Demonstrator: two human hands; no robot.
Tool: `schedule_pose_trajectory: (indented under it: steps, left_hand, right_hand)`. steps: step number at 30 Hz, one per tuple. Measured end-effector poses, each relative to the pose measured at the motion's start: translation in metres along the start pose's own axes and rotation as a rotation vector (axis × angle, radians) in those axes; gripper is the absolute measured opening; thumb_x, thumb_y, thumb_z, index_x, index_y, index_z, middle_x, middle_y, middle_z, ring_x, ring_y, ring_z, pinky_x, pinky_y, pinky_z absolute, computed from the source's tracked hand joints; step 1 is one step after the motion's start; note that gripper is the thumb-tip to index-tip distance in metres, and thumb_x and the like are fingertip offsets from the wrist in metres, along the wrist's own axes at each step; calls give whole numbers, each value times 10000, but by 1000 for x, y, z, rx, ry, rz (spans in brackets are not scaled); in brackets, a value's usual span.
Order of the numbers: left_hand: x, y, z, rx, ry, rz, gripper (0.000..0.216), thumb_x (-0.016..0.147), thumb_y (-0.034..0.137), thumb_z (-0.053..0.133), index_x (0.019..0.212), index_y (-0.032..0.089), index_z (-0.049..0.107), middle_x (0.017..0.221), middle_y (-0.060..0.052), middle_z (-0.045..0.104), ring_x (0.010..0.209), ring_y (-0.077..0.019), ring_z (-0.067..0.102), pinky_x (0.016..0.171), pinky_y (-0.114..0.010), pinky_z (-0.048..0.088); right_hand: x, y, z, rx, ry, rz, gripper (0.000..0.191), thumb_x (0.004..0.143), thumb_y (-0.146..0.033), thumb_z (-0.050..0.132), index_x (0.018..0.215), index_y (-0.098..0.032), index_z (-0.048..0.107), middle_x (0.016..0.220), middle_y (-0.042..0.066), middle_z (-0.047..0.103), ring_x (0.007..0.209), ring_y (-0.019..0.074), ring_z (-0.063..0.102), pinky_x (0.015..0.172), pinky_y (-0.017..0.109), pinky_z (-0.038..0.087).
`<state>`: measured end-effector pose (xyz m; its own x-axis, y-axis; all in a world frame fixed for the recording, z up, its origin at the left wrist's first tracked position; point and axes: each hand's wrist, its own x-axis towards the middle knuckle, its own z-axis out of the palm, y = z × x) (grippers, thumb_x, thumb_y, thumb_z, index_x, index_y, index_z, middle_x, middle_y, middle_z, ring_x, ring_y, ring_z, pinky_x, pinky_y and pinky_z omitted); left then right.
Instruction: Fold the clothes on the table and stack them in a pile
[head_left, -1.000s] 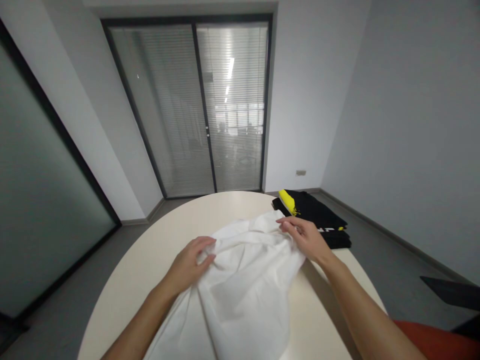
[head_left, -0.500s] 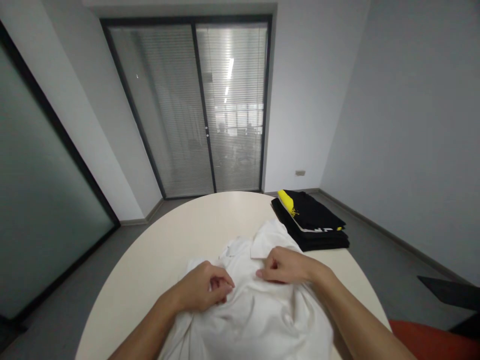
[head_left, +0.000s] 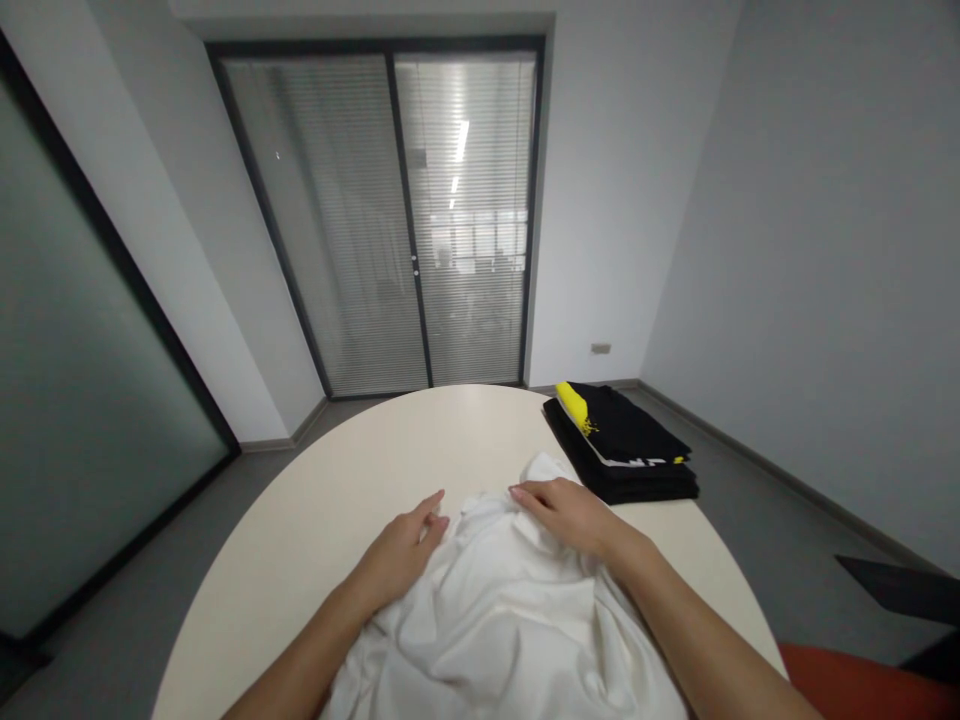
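A crumpled white shirt (head_left: 502, 620) lies on the near part of a round cream table (head_left: 375, 460). My left hand (head_left: 405, 550) rests at the shirt's upper left edge, fingers stretched out flat on the cloth and table. My right hand (head_left: 566, 512) lies palm down on the shirt's top edge near the collar, fingers extended. Neither hand grips the cloth.
A folded stack of black garments with yellow trim (head_left: 622, 450) sits at the table's far right edge. Sliding glass doors with blinds (head_left: 390, 220) stand beyond the table. An orange seat (head_left: 877, 685) shows at the bottom right.
Both hands have gone from pinching the shirt near the collar to lying flat on it. The shirt's top has been pressed down and the collar flaps no longer show.
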<state>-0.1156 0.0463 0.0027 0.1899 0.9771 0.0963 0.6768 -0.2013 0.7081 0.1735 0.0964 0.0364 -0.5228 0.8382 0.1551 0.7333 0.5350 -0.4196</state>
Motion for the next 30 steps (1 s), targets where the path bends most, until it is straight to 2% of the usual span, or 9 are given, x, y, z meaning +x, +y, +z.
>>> schedule_pose_trajectory:
  steps: [2, 4, 8, 13, 19, 22, 26, 28, 30]
  left_hand:
    - [0, 5, 2, -29, -46, -20, 572, 960, 418, 447, 1449, 126, 495, 908, -76, 749, 808, -218, 686, 777, -313, 494]
    - [-1, 9, 4, 5, -113, 20, 493, 909, 371, 522, 1339, 147, 609, 837, -44, 729, 747, -201, 656, 717, -282, 465]
    - [-3, 14, 8, 94, -106, 49, 255, 864, 335, 572, 998, 196, 738, 807, -21, 699, 718, -176, 617, 653, -245, 400]
    - [3, 10, 7, 9, 125, -19, 257, 905, 394, 511, 943, 194, 668, 679, 16, 620, 590, -147, 535, 577, -238, 357]
    - [18, -11, -27, -353, 526, -61, 430, 795, 573, 612, 963, 178, 645, 745, -14, 661, 663, -179, 604, 617, -259, 453]
    - [21, -24, -45, -500, 622, -132, 561, 704, 639, 683, 1018, 177, 641, 777, -20, 685, 680, -186, 625, 615, -267, 475]
    - [19, -28, -49, -683, 442, -210, 606, 654, 606, 744, 1067, 178, 630, 814, -30, 710, 703, -191, 655, 607, -263, 492]
    - [16, -23, -46, -686, 272, -209, 570, 657, 560, 766, 1057, 171, 648, 805, -36, 715, 687, -185, 655, 587, -248, 482]
    - [12, -18, -42, -668, 123, -186, 525, 648, 521, 795, 1013, 164, 674, 800, -45, 721, 691, -188, 661, 585, -242, 482]
  right_hand:
    - [0, 0, 1, -72, 20, 75, 445, 1002, -434, 383, 1278, -241, 674, 1096, 109, 755, 982, 268, 700, 816, 345, 492]
    - [-1, -1, 4, -168, -1, 111, 433, 945, -402, 490, 1305, -224, 654, 1023, 123, 767, 940, 290, 707, 778, 354, 489]
    - [-2, -5, 8, -252, -80, 124, 287, 849, -342, 607, 1081, -256, 753, 899, 87, 774, 887, 280, 711, 717, 321, 468]
    - [4, -12, 2, -270, -16, 142, 214, 897, -314, 559, 926, -233, 754, 889, 74, 762, 836, 222, 696, 693, 275, 430]
    - [9, -5, -7, -216, 351, 117, 295, 999, -335, 422, 1031, -226, 694, 914, 66, 717, 877, 199, 647, 779, 279, 423]
    - [8, 3, -1, -143, 290, 158, 320, 971, -348, 480, 1235, -238, 622, 918, 54, 709, 876, 201, 646, 757, 279, 426]
    - [8, 15, 12, -156, 27, 251, 685, 889, -453, 594, 1492, -199, 389, 901, 75, 726, 837, 244, 665, 657, 288, 395]
    - [8, 18, 15, -170, 3, 285, 631, 883, -501, 586, 1430, -209, 470, 929, 92, 732, 862, 258, 673, 652, 290, 385]
    - [8, 18, 15, -175, 20, 320, 440, 894, -470, 564, 1264, -235, 600, 942, 86, 733, 855, 247, 676, 642, 284, 375]
